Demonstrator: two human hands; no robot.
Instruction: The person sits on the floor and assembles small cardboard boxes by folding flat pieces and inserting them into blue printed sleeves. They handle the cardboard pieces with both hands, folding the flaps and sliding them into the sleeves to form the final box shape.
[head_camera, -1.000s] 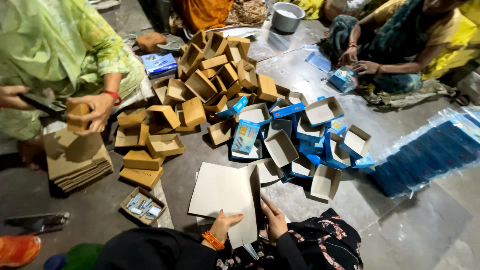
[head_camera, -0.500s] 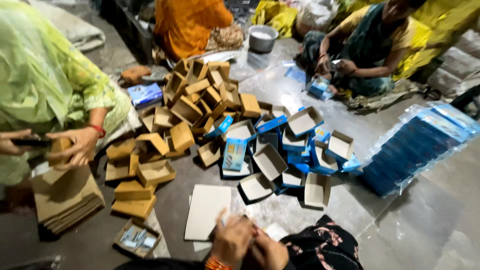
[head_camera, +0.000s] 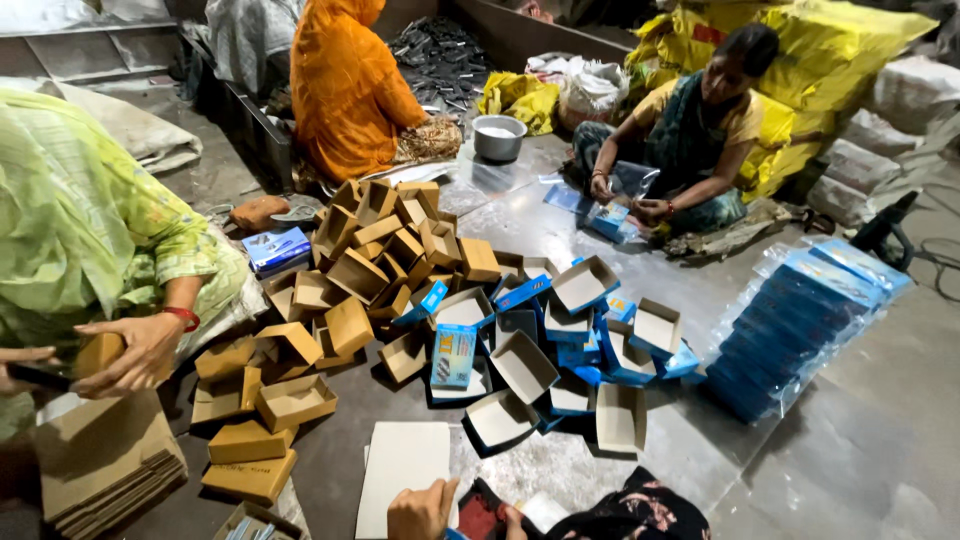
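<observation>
Head view: left hand (head_camera: 420, 510) resting beside white card (head_camera: 403, 475) on floor, fingers curled, grip unclear; right hand (head_camera: 512, 518) mostly hidden, state untellable. Apparently mid box-folding; next likely needing firm pinch on card's edge.

A Packing Workshop on the Floor

This is a small workshop where people sit on the grey floor (head_camera: 860, 450) and fold boxes. A big heap of brown boxes (head_camera: 380, 260) and blue-and-white boxes (head_camera: 560, 340) lies in the middle. Flat cardboard (head_camera: 100, 470) is stacked up, and yellow sacks (head_camera: 830, 60) lean at the back
</observation>
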